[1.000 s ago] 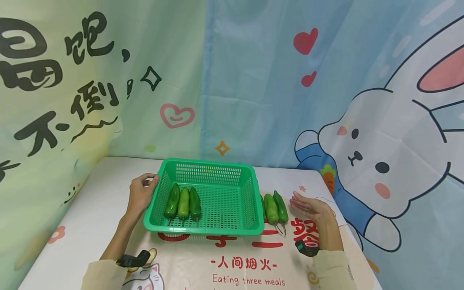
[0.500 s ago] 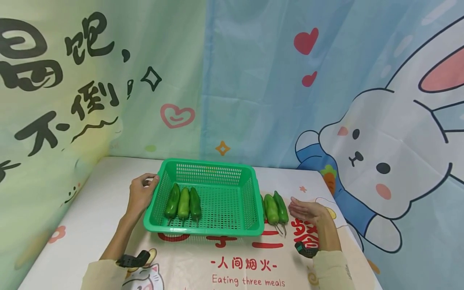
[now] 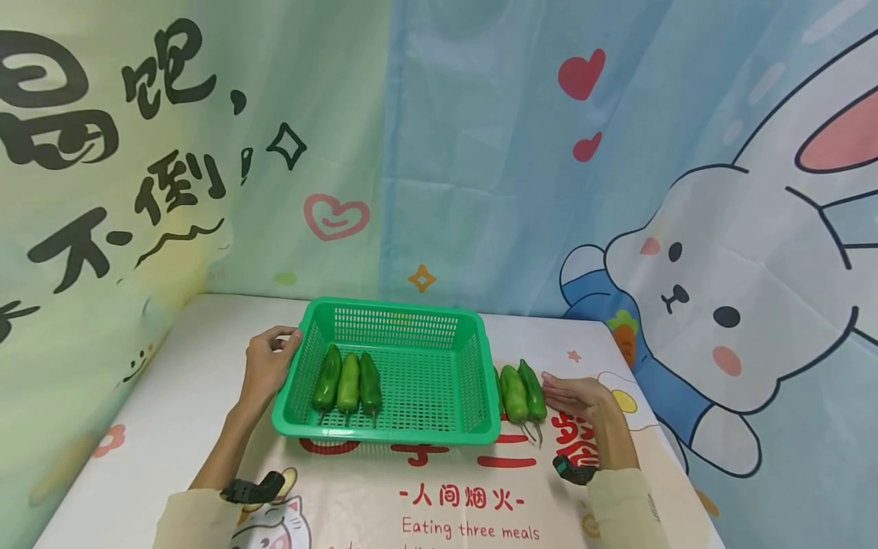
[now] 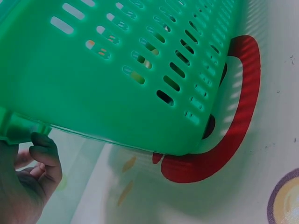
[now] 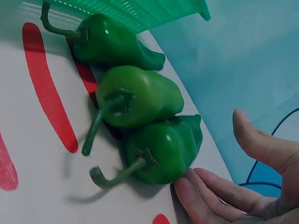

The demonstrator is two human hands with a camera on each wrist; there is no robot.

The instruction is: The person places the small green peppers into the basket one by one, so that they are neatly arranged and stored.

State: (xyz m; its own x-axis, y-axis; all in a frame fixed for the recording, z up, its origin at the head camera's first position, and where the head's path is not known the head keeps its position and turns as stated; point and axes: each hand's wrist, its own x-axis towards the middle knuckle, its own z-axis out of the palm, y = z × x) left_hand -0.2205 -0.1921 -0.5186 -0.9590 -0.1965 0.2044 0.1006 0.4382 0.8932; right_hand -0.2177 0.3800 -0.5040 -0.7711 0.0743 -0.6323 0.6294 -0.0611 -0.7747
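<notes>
A green plastic basket (image 3: pixel 384 438) stands on the table with three green peppers (image 3: pixel 348 383) lying side by side at its left end. My left hand (image 3: pixel 269 370) grips the basket's left rim, its fingers curled at the edge in the left wrist view. Right of the basket lie three more green peppers, the leftmost (image 5: pixel 112 42) mostly hidden behind the basket wall in the head view. My right hand (image 3: pixel 576 396) is beside the outermost pepper (image 5: pixel 163 151), fingers fairly straight and thumb spread apart. Its fingertips are right at that pepper's side; the paler middle pepper (image 5: pixel 140 95) lies beyond.
A printed mat (image 3: pixel 466 480) with red characters covers the front of the white table (image 3: pixel 226 313). Behind the table hangs a printed cloth backdrop (image 3: pixel 453 152), and another cloth stands along the left side.
My right hand has moved left, closing the gap to the outermost pepper. The left hand, the basket and the peppers have stayed in place.
</notes>
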